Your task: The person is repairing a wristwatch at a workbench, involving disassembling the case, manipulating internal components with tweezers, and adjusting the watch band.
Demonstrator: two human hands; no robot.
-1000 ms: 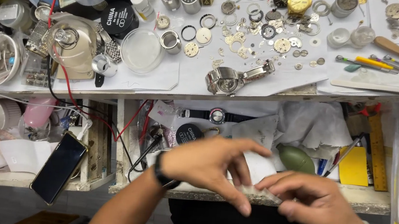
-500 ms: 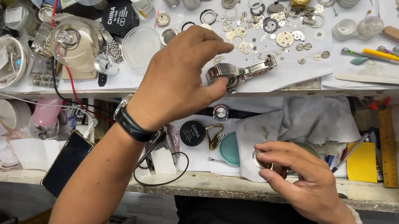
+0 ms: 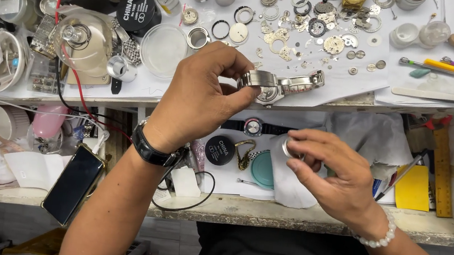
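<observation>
1. Your left hand (image 3: 196, 99) has its fingers closed on the steel watch (image 3: 276, 86), pinching the case just above the edge of the tabletop (image 3: 354, 90).
2. Looks like solid metal, so fairly heavy and slick, and the bracelet flops loose to the right. I'd grip the case sides, not the band.
3. Your right hand (image 3: 334, 178) sits lower, fingers curled on a small round part (image 3: 291, 150), near the watch but apart.
4. Loose gears (image 3: 305, 23) are scattered behind, so I'd watch the bracelet swing.
</observation>
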